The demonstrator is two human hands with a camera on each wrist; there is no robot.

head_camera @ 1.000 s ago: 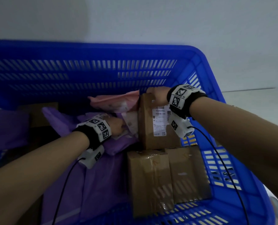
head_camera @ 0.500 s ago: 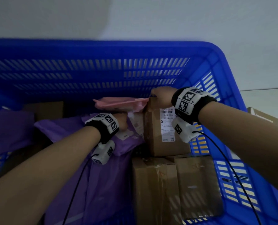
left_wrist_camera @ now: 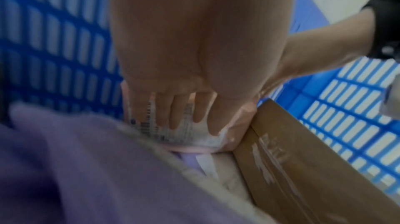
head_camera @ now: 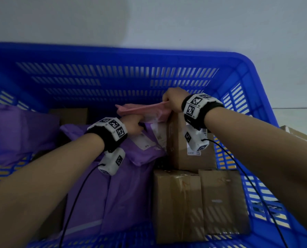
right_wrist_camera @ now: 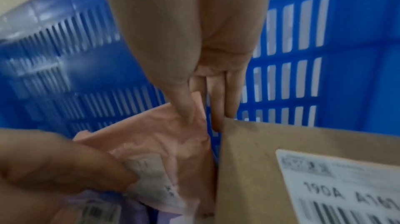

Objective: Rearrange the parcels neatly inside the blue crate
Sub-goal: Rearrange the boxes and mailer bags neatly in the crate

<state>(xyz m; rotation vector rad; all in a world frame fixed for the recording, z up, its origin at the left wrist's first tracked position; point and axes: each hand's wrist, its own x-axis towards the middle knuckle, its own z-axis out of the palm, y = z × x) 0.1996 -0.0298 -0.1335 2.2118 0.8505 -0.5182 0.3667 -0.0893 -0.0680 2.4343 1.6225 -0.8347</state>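
Both hands hold one pink bag (head_camera: 142,110) deep in the crate (head_camera: 113,56). My left hand (head_camera: 133,125) has its fingers (left_wrist_camera: 175,116) under the bag, on its white label, with the thumb on the other side. My right hand (head_camera: 172,99) pinches the bag's top corner with the thumb (right_wrist_camera: 184,101).

Closest to me, two brown boxes (head_camera: 199,203) lie flat, side by side, near the right wall. They look tidy. Next to them lie purple bags (head_camera: 124,194), some piled over each other. Behind the two boxes, a box with a label (head_camera: 190,156) stands up tall, and the pink bag touches its left side. Farther back on the left is another purple bag (head_camera: 24,129), and a bit of brown box (head_camera: 72,115) peeks out behind.

I think the job is partly done. The boxes are lined up, but the soft bags are still messy, and the pink one needs a spot.

I cannot see what the crate sits on. Behind it is a plain pale wall (head_camera: 185,20).
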